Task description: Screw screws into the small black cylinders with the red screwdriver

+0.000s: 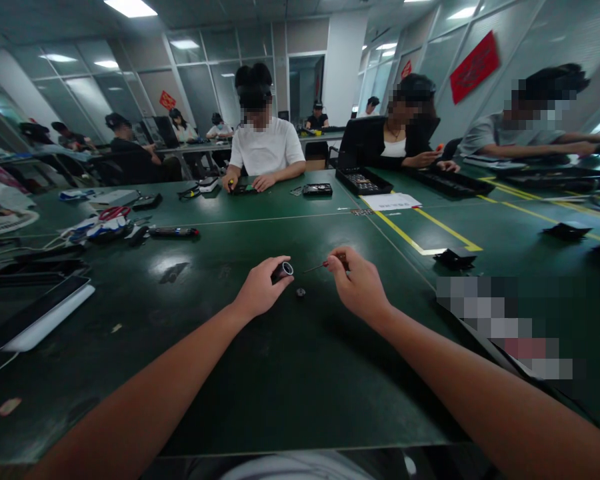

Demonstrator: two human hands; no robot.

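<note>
Left hand [260, 290] clenched round a small black cylinder with a silvery rim [283, 270], raised just above the green worktop [240, 400]. Right hand [360, 287] pinches a thin red-handled screwdriver [319, 266] — tip aimed at the cylinder's open end. A small dark loose part [301, 292] lies between the hands. Best done with the cylinder braced steady and the tip lined up square — and the loose part kept clear of a sleeve-sweep.

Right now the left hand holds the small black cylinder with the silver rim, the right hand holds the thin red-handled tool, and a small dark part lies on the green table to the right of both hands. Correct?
Not quite. In the head view the small dark part lies on the green table between the hands, not to their right. The left hand does hold the small black cylinder, and the right hand the thin red-handled tool.
</note>
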